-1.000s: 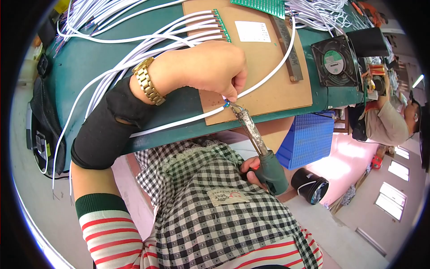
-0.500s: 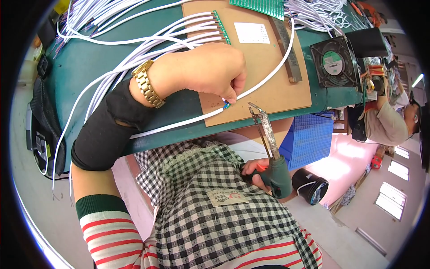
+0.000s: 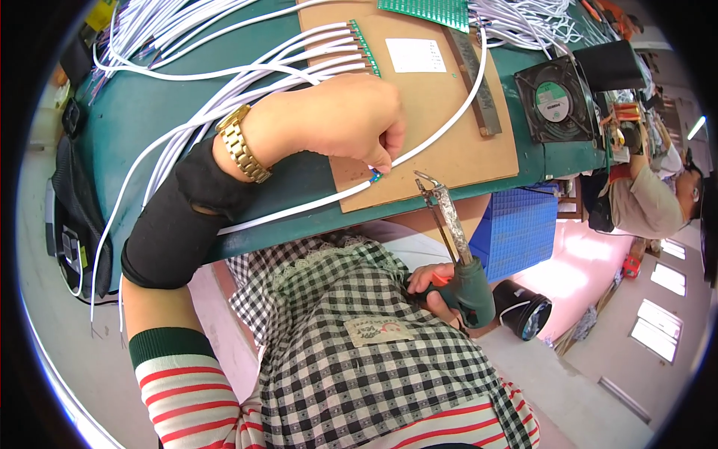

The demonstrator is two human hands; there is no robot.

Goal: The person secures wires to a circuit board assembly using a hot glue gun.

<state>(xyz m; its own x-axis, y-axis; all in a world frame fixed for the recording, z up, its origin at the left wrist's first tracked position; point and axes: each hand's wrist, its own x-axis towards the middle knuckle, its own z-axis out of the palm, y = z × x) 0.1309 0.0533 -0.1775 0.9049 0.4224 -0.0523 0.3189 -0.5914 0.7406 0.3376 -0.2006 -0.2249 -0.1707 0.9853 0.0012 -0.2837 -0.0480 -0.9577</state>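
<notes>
My left hand reaches over the brown board, wearing a gold watch. Its thumb and fingers are pinched at the end of a white cable that curves up to the right. Right below the fingertips, small coloured wire ends meet a second white cable from the lower left. What lies between the fingertips is partly hidden. Beyond the table edge, my right hand is closed around a green soldering gun with a red trigger. Its metal tip points up, just right of the wire ends and apart from them.
White cables join a narrow green circuit strip. A dark metal bar, a paper label and a perforated green board lie nearby. A black fan stands right; below are a blue crate and black bucket. Another person sits far right.
The soldering gun's body has swung slightly right with my right hand, while its tip stays nearly in place. My left hand keeps its pinch at the wire ends. The whole view shifts slightly.
</notes>
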